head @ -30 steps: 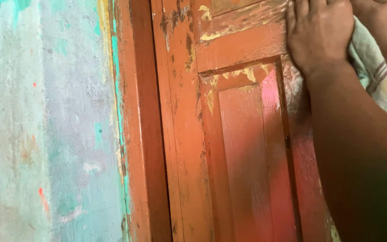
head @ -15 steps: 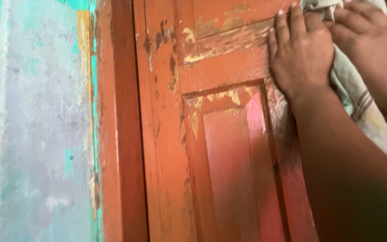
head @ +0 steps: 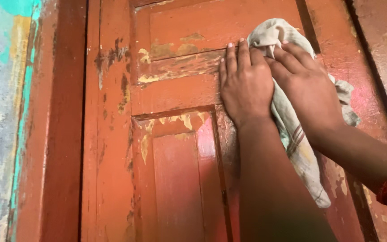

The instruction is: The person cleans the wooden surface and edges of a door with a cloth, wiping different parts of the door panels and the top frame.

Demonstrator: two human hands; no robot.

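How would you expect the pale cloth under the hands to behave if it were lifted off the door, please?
The cloth would probably go limp: it bunches above the right hand and its free end hangs down the door. It looks thin and likely light. It seems unlikely to slide by itself while the right hand and left hand lie against it.

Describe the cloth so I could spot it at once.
Start at the worn red door with peeling paint. Both hands press on its upper panel; the cloth lies under the right hand, beside the left hand. It is the only soft thing there: pale, crumpled, with dark stripes, hanging down.
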